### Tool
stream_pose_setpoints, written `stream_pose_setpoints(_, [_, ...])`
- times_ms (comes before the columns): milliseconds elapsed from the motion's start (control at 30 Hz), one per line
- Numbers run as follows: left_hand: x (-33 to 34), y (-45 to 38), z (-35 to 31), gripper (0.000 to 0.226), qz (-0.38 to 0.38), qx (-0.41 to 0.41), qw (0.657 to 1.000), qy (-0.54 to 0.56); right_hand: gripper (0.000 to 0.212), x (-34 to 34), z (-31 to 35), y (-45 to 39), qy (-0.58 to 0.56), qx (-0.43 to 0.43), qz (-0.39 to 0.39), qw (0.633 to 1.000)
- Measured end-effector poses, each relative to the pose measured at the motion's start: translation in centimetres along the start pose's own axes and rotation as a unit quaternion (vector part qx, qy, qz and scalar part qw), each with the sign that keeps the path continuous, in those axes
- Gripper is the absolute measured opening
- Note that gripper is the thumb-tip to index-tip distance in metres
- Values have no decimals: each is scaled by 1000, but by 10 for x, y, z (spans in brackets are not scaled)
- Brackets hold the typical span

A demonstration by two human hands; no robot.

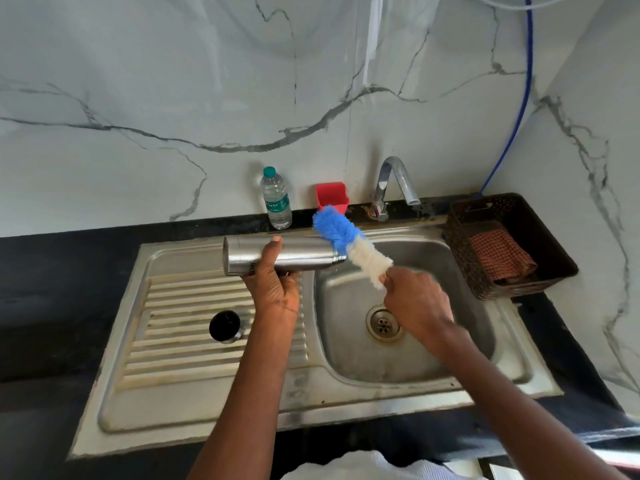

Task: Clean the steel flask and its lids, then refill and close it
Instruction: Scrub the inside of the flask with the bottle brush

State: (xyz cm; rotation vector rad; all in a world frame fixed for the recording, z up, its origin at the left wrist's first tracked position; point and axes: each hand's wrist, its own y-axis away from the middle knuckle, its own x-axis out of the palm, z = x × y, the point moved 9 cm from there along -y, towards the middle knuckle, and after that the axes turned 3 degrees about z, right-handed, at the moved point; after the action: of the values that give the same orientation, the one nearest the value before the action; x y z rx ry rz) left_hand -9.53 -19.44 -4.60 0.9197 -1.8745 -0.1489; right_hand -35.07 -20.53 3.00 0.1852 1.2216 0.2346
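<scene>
My left hand (273,285) grips the steel flask (304,252) sideways above the sink, its open mouth pointing right over the basin. My right hand (412,303) holds a bottle brush (349,242) with blue and white bristles by its lower end. The brush lies just outside the flask's mouth, its blue tip crossing behind the neck. A black-lined lid (224,326) rests on the ribbed drainboard (187,327), left of my left forearm.
The steel sink basin (433,358) with its drain (383,323) lies under my right hand; the tap (394,181) stands behind it. A plastic water bottle (276,199) and a red holder (331,195) sit at the wall. A dark basket (540,220) with a checked cloth (498,252) is on the right.
</scene>
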Motion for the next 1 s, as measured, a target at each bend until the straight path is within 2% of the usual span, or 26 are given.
stream_pose_setpoints(100, [-6,-9,-10,66,-56,30,998,3,21,-7,7,21,54,-39,-12,998])
stream_pose_setpoints(167, [-10,-16,-11,72,-107,4,993,46,23,3,15,48,58,-62,-25,996])
stream_pose_setpoints(300, [-13,-19,-5,73,-137,-41,986,87,25,19,9,47,-26,-27,-42,998])
stream_pose_setpoints(467, [-13,6,26,73,-142,-70,986,47,25,27,6,-3,-88,4,-73,993])
stream_pose_setpoints(567, [-12,2,23,72,-134,-77,986,58,25,35,-8,-8,-221,19,-56,974])
stream_pose_setpoints(600, [-12,0,19,72,-130,-74,987,66,29,43,-16,-7,-304,41,-31,951])
stream_pose_setpoints(700, [-6,1,16,72,-111,-65,988,86,29,75,-22,-1,-511,138,91,843])
stream_pose_setpoints(833, [12,12,18,75,-73,-34,991,107,33,86,13,5,-633,152,264,712])
stream_pose_setpoints(933, [23,7,1,74,-30,23,993,110,35,73,29,21,-687,143,344,624])
stream_pose_setpoints(1000, [22,2,-10,62,-13,51,994,96,35,62,35,36,-718,158,379,562])
